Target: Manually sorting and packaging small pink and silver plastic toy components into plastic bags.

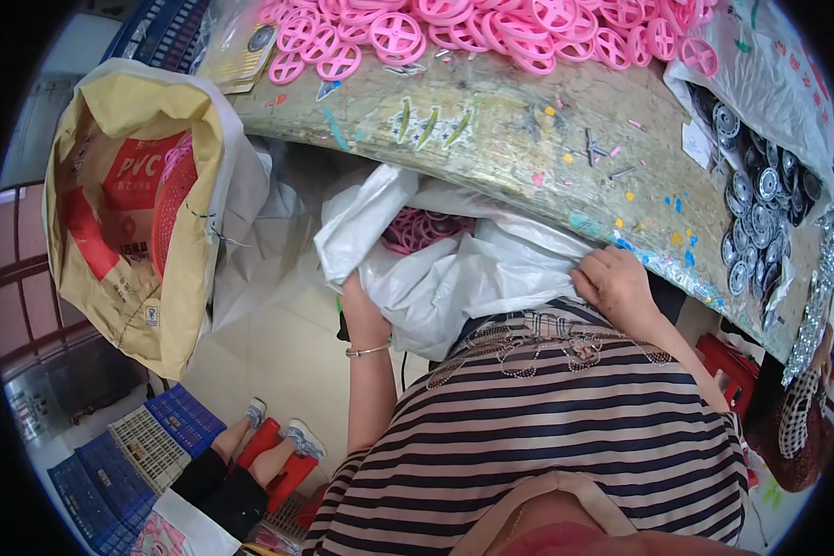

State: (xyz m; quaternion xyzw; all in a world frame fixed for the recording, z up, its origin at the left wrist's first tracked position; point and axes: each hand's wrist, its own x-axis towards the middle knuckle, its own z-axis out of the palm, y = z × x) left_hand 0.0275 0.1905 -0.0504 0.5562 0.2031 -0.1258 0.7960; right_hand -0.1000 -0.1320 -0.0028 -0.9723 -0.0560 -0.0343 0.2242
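Note:
A white plastic sack point(440, 283) lies across my lap, below the table's near edge. Its mouth gapes, and dark pink plastic parts point(422, 230) show inside. My left hand point(360, 301) is closed on the sack's left rim, with the fingers partly hidden by the folds. At the other end, my right hand point(612, 283) pinches the sack's right edge beside the table edge. Pink spoked plastic rings point(398, 35) are heaped on the table beyond my hands.
The worn table point(519, 130) carries stickers and small scraps. Dark wheels point(755, 218) spill from a bag at its right. A big paper sack point(208, 185) stands open at the left. Blue crates point(111, 473) and another person's legs point(273, 454) are at the lower left.

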